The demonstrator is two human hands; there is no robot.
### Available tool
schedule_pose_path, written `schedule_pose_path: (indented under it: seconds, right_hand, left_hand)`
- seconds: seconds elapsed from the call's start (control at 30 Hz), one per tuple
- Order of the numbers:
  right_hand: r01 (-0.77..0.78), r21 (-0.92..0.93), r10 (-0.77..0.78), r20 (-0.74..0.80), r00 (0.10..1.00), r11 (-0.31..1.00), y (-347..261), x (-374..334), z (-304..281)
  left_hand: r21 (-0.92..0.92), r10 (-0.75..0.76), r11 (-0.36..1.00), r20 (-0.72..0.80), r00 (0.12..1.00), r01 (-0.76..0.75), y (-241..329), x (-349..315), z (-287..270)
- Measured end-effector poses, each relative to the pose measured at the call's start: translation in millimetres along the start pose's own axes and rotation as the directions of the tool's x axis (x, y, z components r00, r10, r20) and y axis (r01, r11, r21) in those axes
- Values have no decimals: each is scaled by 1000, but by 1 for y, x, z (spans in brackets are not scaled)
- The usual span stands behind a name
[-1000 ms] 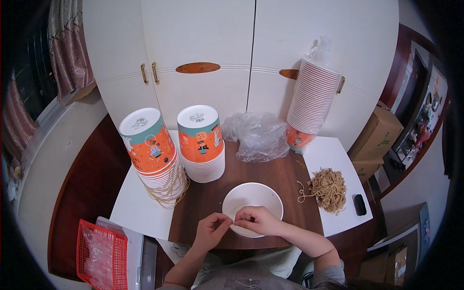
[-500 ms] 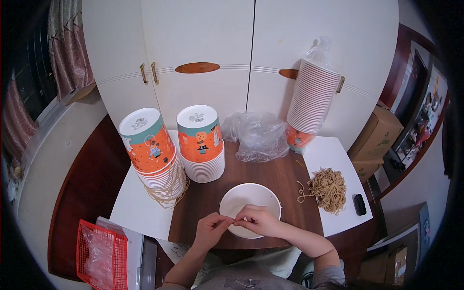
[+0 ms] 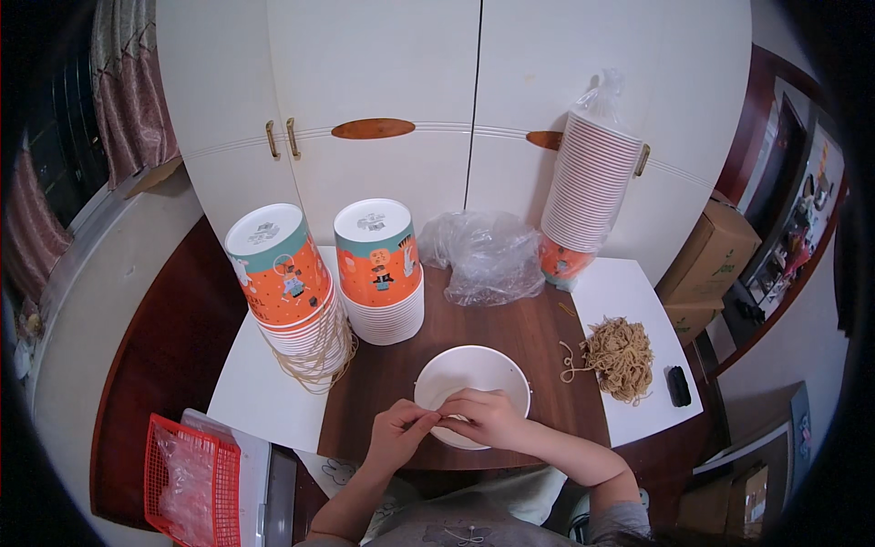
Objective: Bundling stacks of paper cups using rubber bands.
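A white paper bucket (image 3: 474, 363) stands upright with its open mouth toward me at the near part of the table. Over its near left rim, my left hand (image 3: 401, 434) pinches thumb and finger together. My right hand (image 3: 488, 420) reaches across the bucket's mouth, its fingers bent and closed, and its tips meet those of the left. Whatever lies between the fingertips is too small to make out. Tiny pale bits stick out at both sides of the bucket's rim.
Upturned orange-and-green bucket stacks (image 3: 378, 264) stand at the left, one draped with tan cords (image 3: 314, 360). Behind lies a crumpled clear bag (image 3: 483, 260). A bagged bucket stack (image 3: 592, 178), a tan cord heap (image 3: 620, 358) and a black object (image 3: 678, 387) are at right; a red basket (image 3: 228, 483) sits lower left.
My right hand's fingers have shifted slightly left and curled closer over the left fingertips. The bucket and the things around it stay in place.
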State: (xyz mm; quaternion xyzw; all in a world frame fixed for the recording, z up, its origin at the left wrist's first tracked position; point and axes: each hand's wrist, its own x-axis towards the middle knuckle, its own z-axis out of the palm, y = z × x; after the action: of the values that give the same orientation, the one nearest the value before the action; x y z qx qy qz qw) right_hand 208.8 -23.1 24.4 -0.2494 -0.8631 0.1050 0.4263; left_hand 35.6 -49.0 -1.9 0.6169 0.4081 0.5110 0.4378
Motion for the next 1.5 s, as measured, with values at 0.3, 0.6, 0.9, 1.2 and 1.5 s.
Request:
schedule_pose_path:
  seconds: [0.3,0.6,0.9,1.2,1.5]
  right_hand:
    - [-72,73,68,60,996,995,-3,2,-5]
    - [-65,48,61,80,995,997,-3,1,-10]
    - [-168,185,154,85,984,968,-3,-1,-9]
    - [-442,288,393,214,894,849,-4,-3,-11]
    - [-633,618,436,463,772,466,-1,-8,-7]
  left_hand:
    - [35,44,998,-5,999,-43,-8,0,-2]
    - [-110,-72,990,96,993,82,-6,-1,-1]
    - [-79,-87,992,113,990,96,-3,-2,2]
    - [-108,-152,981,88,985,161,-3,-3,2]
    - [-233,-107,964,93,990,126,-2,-2,2]
